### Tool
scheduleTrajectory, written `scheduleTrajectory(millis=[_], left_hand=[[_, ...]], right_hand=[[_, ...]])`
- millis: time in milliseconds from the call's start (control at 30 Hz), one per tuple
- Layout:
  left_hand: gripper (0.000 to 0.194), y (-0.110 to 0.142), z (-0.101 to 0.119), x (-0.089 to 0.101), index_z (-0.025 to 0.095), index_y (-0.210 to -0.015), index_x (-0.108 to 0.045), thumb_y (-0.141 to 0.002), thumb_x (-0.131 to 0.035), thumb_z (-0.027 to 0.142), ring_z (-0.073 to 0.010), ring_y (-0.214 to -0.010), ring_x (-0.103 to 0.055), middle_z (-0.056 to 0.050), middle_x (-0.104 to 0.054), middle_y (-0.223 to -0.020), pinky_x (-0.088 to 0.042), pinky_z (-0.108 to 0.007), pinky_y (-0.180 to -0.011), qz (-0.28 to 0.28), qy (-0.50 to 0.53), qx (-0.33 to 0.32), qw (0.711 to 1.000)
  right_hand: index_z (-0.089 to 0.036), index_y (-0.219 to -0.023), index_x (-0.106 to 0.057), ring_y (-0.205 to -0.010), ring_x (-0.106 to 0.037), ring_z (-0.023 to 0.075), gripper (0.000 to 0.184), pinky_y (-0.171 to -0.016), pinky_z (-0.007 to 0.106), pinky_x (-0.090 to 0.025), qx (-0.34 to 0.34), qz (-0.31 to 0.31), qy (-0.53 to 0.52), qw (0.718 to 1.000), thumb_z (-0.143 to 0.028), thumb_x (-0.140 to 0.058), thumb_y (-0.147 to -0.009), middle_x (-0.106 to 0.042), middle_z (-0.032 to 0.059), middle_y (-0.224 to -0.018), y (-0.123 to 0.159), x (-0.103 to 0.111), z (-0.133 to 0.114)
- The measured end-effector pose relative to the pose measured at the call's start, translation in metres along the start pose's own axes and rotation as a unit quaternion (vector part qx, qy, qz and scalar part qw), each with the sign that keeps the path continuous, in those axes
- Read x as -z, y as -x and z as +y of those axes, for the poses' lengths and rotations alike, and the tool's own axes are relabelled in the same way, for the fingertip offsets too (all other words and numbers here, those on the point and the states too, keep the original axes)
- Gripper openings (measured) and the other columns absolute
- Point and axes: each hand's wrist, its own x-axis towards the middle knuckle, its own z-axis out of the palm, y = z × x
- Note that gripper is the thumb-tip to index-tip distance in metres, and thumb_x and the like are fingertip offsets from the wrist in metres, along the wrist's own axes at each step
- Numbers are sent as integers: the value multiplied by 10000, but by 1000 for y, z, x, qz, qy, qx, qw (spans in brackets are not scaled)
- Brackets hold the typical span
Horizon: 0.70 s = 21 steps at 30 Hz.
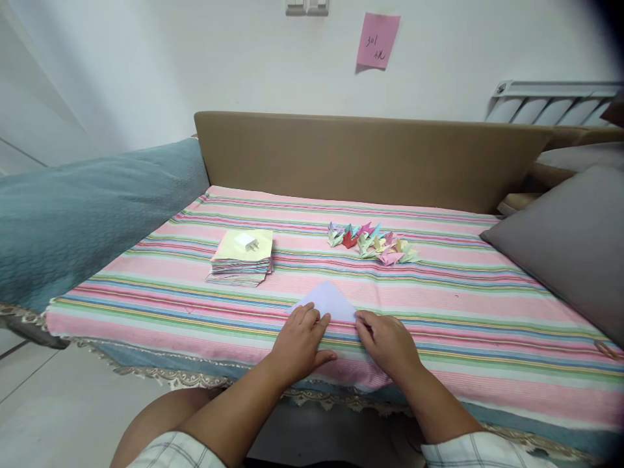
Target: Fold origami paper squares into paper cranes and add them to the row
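Note:
A pale lavender sheet of paper (329,298), folded into a triangle, lies on the striped cloth (429,296) with its peak pointing away from me. Across its left part rests my left hand (303,338), fingers stretched out and pressing on the paper, thumb apart. At the paper's right corner, my right hand (387,341) pinches the tip between thumb and curled fingers. Behind the paper, to the right, sits a cluster of folded paper cranes (375,244) in several colours. To the left stands a stack of square paper (241,266) with a white plug adapter (246,242) on top.
A brown backrest (361,156) runs along the far side. The blue-covered armrest (97,208) bounds the left, and a grey cushion (570,240) leans at the right. A small brown loop (607,350) lies near the right edge. A pink note (378,40) hangs on the wall.

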Motion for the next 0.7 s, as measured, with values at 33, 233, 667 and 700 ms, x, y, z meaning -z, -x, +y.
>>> scheduleTrajectory(millis=[33,233,667,700], left_hand=[[773,1,0,1,182,-1294,-435,-673,-645,591,-338,-1199,-400,-117,-521,-1131,-339,-499,-1018,3,-1,2,1000],[738,5,-3,6,178,-1287,-442,-694,-640,569,-322,-1195,-403,-122,-526,-1125,-327,-505,-1034,4,4,15,1000],[700,10,-9,16,159,-1277,-457,-717,-635,540,-298,-1121,-446,-120,-513,-1115,-380,-445,-985,-35,-23,53,998],[698,11,-9,17,155,-1275,-458,-719,-635,537,-295,-1110,-452,-120,-513,-1111,-387,-438,-975,-37,-23,56,997]], right_hand=[[-225,-1046,-636,-843,-643,191,277,-773,295,-407,0,1,-2,1000,-272,-411,-891,-716,29,-909,0,0,0],[-230,-1035,-641,-840,-647,195,274,-741,300,-428,5,8,-15,1000,-288,-417,-888,-715,21,-919,1,0,2],[-240,-1023,-641,-831,-647,198,275,-685,288,-427,-4,-2,-31,999,-301,-409,-888,-714,10,-920,1,2,4],[-241,-1019,-643,-831,-647,197,274,-686,286,-426,-4,-2,-34,999,-299,-409,-887,-714,8,-920,1,1,5]])
